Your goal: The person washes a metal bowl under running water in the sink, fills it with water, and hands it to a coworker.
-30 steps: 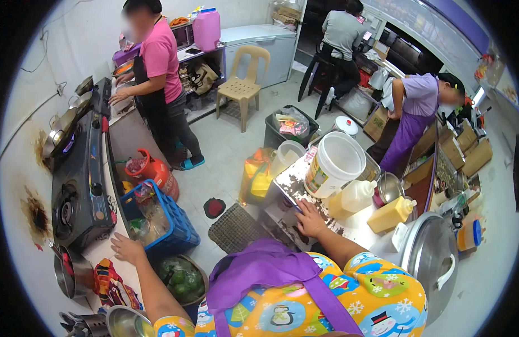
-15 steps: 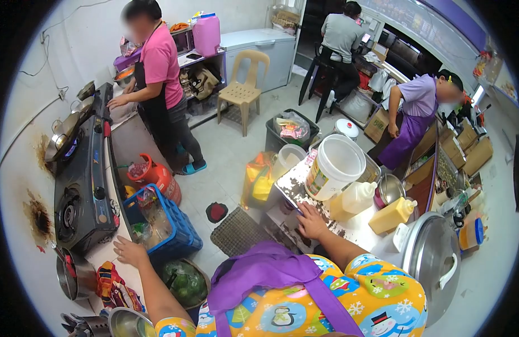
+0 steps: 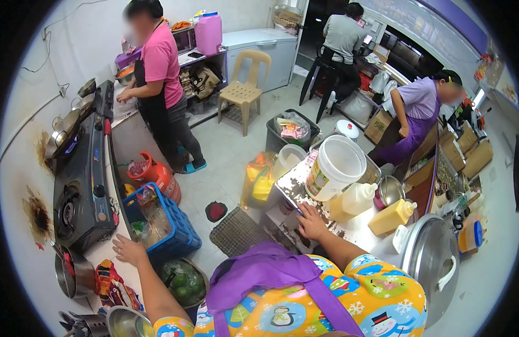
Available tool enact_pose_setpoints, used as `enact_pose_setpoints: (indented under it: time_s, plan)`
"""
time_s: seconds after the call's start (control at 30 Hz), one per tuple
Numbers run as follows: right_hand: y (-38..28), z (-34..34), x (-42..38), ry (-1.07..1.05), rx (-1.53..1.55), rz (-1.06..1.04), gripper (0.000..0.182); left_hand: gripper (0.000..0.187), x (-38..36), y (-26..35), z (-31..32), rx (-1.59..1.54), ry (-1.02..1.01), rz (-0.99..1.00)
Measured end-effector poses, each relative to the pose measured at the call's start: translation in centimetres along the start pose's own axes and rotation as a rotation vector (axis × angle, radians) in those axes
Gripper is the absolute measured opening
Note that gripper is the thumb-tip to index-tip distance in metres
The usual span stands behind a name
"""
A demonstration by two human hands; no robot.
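Observation:
My left hand (image 3: 129, 249) lies flat with fingers spread on the pale counter edge (image 3: 124, 224), beside the black gas stove (image 3: 82, 210). Just right of it is a blue plastic crate (image 3: 175, 230) with bagged items inside. My right hand (image 3: 312, 222) rests open on the worn edge of a white tabletop (image 3: 357, 238) with peeling paint. Near that hand stand a white plastic bucket (image 3: 333, 168), a squeeze bottle with pale liquid (image 3: 354, 202) and a yellow squeeze bottle (image 3: 391, 217). Neither hand holds anything.
A person in pink (image 3: 161, 62) stands at the far counter; a person in purple (image 3: 414, 106) is at the right shelves. Another person (image 3: 343, 36) sits at the back. An orange gas cylinder (image 3: 165, 182), a beige chair (image 3: 245, 87) and a large lidded pot (image 3: 433, 264) stand around.
My hands stay in place. The person in pink has drawn a hand back from near the stove. The person in purple has shifted an arm slightly.

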State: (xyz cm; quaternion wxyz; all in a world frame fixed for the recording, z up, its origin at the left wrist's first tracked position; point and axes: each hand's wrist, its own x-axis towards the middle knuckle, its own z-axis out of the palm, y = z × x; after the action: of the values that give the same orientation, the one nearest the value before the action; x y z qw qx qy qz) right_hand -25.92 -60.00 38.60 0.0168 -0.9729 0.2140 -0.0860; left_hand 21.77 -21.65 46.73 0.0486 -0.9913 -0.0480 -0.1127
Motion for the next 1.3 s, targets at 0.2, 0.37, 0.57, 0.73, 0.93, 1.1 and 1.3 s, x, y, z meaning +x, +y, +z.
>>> enact_pose_setpoints:
  time_s: [0.2, 0.37, 0.57, 0.73, 0.93, 1.1, 1.3]
  plan:
    - [-0.2, -0.3, 0.0, 0.018, 0.004, -0.002, 0.038, 0.087, 0.2, 0.0, 0.2, -0.001, -0.010, -0.005]
    - [-0.1, 0.0, 0.0, 0.059, 0.056, -0.020, 0.034, 0.087, 0.1, 0.1, -0.1, 0.004, -0.025, -0.005]
    - [-0.1, 0.0, 0.1, 0.048, 0.032, -0.012, 0.035, 0.087, 0.1, 0.1, 0.0, 0.018, -0.028, -0.005]
    - [-0.3, -0.2, 0.1, 0.069, 0.048, -0.020, 0.034, 0.088, 0.1, 0.1, 0.1, 0.015, -0.019, -0.001]
    - [-0.3, -0.4, -0.1, 0.049, 0.062, -0.006, 0.038, 0.088, -0.1, 0.1, -0.2, 0.003, -0.032, -0.001]
    - [-0.2, -0.3, 0.0, 0.029, 0.068, 0.006, 0.041, 0.088, 0.3, 0.0, 0.3, -0.001, 0.000, -0.011]
    - [-0.3, -0.7, 0.2, -0.004, 0.025, 0.020, 0.038, 0.090, -0.1, 0.2, 0.0, 0.004, -0.018, -0.009]
